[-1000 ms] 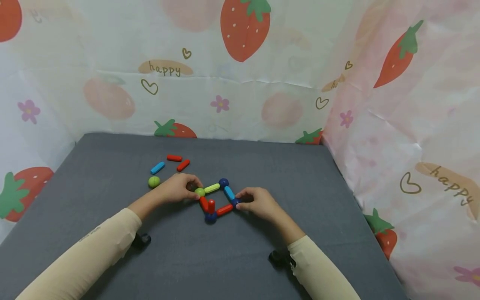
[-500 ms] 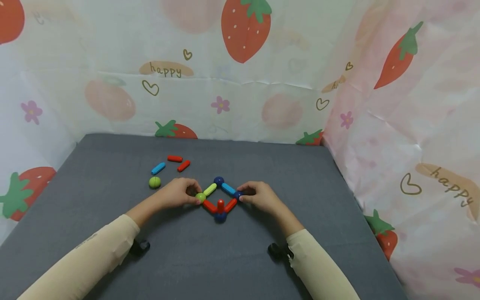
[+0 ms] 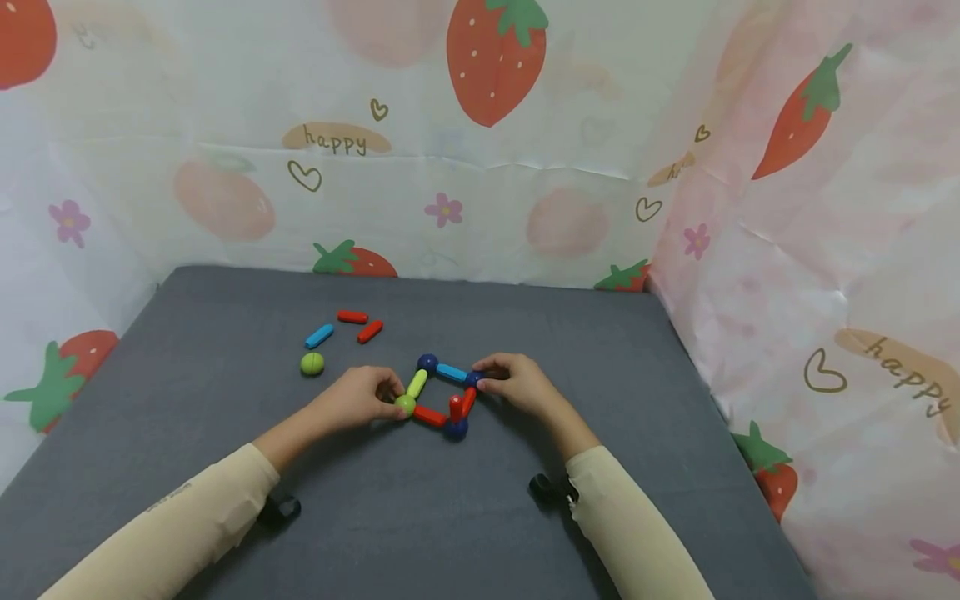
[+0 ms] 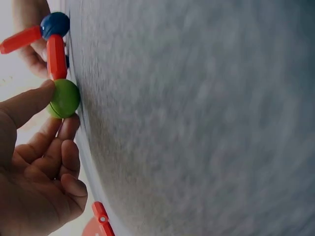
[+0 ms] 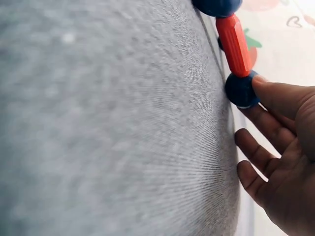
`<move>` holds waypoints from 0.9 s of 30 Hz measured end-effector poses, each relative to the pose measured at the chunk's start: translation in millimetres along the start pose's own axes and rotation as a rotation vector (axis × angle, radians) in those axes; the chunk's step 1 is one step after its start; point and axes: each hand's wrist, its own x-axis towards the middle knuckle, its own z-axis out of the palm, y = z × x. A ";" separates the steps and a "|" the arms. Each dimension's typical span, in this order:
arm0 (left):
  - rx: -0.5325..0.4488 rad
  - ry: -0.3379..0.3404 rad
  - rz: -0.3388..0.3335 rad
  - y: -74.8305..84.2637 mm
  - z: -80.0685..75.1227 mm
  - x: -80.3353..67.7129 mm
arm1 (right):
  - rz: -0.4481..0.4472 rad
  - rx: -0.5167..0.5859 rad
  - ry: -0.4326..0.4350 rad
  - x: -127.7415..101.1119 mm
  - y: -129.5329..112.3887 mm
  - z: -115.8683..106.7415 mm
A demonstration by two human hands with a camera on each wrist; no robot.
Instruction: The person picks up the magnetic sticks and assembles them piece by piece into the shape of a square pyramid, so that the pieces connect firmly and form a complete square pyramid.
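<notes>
A four-sided frame of toy rods and balls lies on the grey cloth between both hands. My left hand pinches its green ball between thumb and fingers. At the opposite corner, my right hand pinches a dark blue ball. A yellow-green rod and a light blue rod meet at the far dark blue ball. Two red rods, one of them the left red rod, meet at the near dark blue ball. From that ball an upright red rod sticks up.
Loose pieces lie behind my left hand: a green ball, a blue rod, a red rod and another red rod. A strawberry-printed cloth rises behind the grey table cover.
Both hands have turned the frame on the cloth: the left corner has come nearer, the right corner has gone farther back, and the near ball has shifted right. Both grips have stayed.
</notes>
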 end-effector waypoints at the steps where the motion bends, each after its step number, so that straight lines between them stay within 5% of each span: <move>1: -0.003 0.000 -0.003 1.0 1.1 -1.0 | 0.000 0.002 -0.002 1.3 0.0 0.0; 17: 0.019 0.003 0.055 4.0 4.6 -13.0 | -0.012 0.019 -0.054 11.3 -1.5 -2.6; 27: 0.121 0.094 0.110 2.7 -41.8 -13.2 | -0.016 0.016 -0.054 13.4 -0.4 -2.4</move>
